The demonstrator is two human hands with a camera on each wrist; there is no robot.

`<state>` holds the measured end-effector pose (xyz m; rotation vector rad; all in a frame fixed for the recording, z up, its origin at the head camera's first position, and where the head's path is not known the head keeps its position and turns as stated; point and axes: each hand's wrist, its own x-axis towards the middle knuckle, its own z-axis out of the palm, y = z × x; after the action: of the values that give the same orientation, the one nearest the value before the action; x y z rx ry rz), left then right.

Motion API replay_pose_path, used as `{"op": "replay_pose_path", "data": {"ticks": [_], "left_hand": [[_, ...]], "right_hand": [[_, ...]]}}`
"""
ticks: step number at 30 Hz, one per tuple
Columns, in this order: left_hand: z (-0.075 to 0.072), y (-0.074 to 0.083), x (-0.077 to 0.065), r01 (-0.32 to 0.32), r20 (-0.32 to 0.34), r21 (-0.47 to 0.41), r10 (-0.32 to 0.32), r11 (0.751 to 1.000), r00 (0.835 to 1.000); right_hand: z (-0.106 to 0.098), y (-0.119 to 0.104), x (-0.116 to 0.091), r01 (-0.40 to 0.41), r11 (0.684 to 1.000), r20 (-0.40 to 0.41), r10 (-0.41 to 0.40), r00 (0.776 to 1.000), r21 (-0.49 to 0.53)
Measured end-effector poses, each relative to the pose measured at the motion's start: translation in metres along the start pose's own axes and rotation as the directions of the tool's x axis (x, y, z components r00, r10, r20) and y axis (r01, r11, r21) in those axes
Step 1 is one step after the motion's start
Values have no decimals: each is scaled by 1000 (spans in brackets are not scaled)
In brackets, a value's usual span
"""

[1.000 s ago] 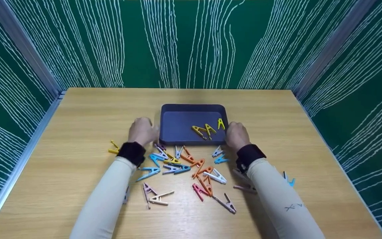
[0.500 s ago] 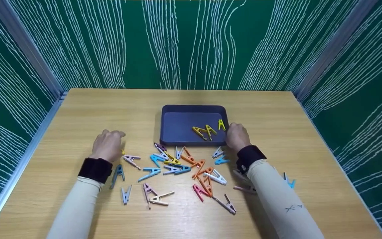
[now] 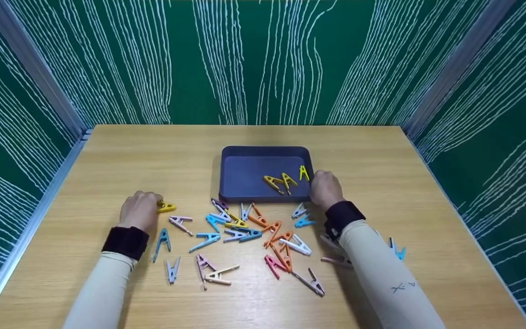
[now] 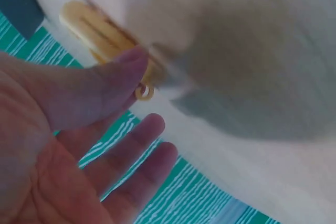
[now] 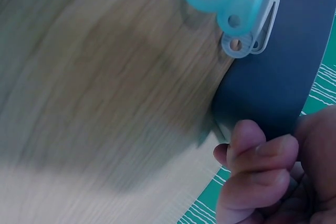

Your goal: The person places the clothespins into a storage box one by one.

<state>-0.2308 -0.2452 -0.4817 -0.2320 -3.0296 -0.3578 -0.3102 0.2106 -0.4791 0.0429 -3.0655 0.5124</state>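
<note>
My left hand (image 3: 139, 210), at the left of the table, pinches a yellow clothespin (image 3: 166, 208) between thumb and forefinger. In the left wrist view this clothespin (image 4: 100, 30) lies under the thumb, and the other fingers stretch out loosely. My right hand (image 3: 326, 188) grips the right side of a dark tray (image 3: 265, 198) near its front corner. From the right wrist, the curled fingers (image 5: 262, 150) show against the tray wall (image 5: 268, 87). Inside the tray lie two dull yellow clothespins (image 3: 289, 180) and a brighter yellow one (image 3: 303, 172).
Several clothespins are spread in front of the tray, among them a yellow one (image 3: 236, 224), an orange one (image 3: 273, 227), blue ones (image 3: 207, 241) and a white one (image 3: 297, 245). A light-blue pair (image 5: 231, 3) lies close to the tray's front wall. Green walls (image 3: 272, 59) surround the table.
My left hand has moved left and toward me, away from the tray's left side, and now pinches the yellow clothespin at the far left. The right hand has stayed at the tray.
</note>
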Motion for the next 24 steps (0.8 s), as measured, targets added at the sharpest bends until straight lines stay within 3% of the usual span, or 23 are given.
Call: {"op": "replay_pose_path", "data": {"ticks": [5, 7, 12, 15, 20, 24], "left_hand": [[3, -2, -2, 1, -49, 11, -1, 1000, 999], [3, -2, -2, 6, -36, 6, -6, 1000, 999], [1, 0, -3, 98, 120, -68, -89, 993, 989], [0, 1, -3, 130, 165, -90, -114, 987, 980], [3, 2, -3, 124, 108, -78, -115, 989, 987], [3, 4, -2, 155, 95, -106, -146, 982, 985]], "right_hand": [[1, 0, -1, 24, 1000, -25, -23, 999, 12], [1, 1, -1, 23, 1000, -31, -22, 999, 17], [1, 0, -1, 22, 1000, -33, -21, 999, 19], [0, 1, -1, 22, 1000, -35, -21, 999, 19], [0, 1, 0, 10, 1000, -24, -9, 1000, 21], [0, 1, -1, -5, 1000, -14, 6, 1000, 28]]}}
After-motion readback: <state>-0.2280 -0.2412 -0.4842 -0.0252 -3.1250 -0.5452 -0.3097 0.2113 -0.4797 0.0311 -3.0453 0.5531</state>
